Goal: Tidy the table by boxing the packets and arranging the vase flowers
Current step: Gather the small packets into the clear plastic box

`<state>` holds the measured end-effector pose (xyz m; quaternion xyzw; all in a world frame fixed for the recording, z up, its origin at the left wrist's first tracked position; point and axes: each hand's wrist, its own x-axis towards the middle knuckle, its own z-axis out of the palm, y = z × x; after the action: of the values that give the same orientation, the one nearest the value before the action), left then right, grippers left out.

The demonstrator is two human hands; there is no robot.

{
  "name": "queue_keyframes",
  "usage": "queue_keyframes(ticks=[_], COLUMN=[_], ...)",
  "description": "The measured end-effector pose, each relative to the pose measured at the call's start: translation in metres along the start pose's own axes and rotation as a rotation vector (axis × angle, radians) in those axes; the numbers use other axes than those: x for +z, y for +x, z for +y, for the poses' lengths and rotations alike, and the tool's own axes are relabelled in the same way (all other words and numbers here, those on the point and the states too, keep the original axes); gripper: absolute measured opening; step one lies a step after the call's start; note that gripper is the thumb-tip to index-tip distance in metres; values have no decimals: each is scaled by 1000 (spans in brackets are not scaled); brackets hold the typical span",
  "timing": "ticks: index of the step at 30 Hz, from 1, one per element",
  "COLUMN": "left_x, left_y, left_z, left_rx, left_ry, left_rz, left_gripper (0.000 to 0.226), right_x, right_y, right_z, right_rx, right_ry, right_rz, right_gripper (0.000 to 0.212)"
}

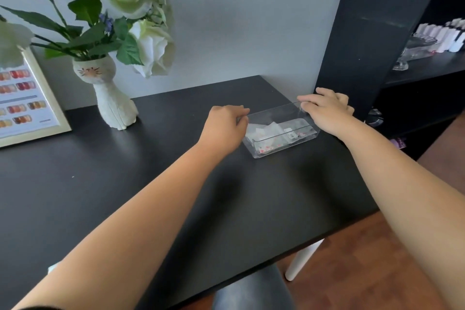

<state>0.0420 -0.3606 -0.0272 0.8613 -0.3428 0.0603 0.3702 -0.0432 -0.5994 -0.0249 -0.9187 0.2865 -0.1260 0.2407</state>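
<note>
Nearest the camera, 2 bare forearms reach out over the black table (105, 184), above a dark chair seat (251, 289) tucked at its near edge. Farther out, the left hand (225, 128) curls its fingers over the left end of a clear plastic box (281, 145), and the right hand (327, 108) closes over the far right corner of its rim; both hands grip the box walls, though how tightly cannot be told. The box sits on the table near its right edge, with the packets (269, 133) lying flat inside it and none visible loose on the tabletop. Boxing looks finished, so the step in hand is probably positioning the box. Beyond, to the left, the cat-shaped white vase (110, 98) stands upright, well apart from the box, its flowers (130, 7) leaning unevenly, beside a framed colour chart (27, 100). The next move calls for releasing the box squarely, then reaching left to straighten the stems.
</note>
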Motion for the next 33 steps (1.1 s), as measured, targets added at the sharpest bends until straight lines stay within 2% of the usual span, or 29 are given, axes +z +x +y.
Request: queue_keyframes(ticks=[6, 12, 15, 18, 20, 22, 24, 26, 28, 30, 33], left_x=[-67, -160, -191, -208, -213, -213, -208, -202, -197, -196, -198], left_y=[-44, -126, -170, -209, -232, -251, -265, -273, -275, -274, -270], left_z=[-33, -88, -111, -127, -135, -141, -145, -146, -146, -146, -144], left_rx=[24, -131, -238, -334, -385, -417, -427, -423, -419, -412, -413], left_ry=[22, 23, 143, 210, 236, 275, 292, 270, 219, 174, 114], left_rz=[22, -208, -262, -314, -356, -398, -379, -292, -228, -187, -171], left_gripper=[28, 25, 34, 48, 52, 51, 48, 37, 25, 21, 22], right_x=[7, 43, 69, 92, 104, 116, 125, 132, 137, 139, 140], right_y=[-23, -70, -107, -144, -165, -182, -195, -202, -207, -210, -212], right_z=[-44, -118, -153, -178, -188, -192, -190, -186, -183, -183, -181], right_rx=[-154, -464, -659, -782, -754, -706, -649, -606, -618, -621, -605], right_ry=[-52, 68, 80, 119, 89, -36, -113, -107, -96, -39, 66], right_rz=[24, 70, -66, -370, -561, -681, -712, -663, -596, -557, -592], right_gripper=[33, 23, 23, 22, 16, 31, 49, 59, 55, 42, 19])
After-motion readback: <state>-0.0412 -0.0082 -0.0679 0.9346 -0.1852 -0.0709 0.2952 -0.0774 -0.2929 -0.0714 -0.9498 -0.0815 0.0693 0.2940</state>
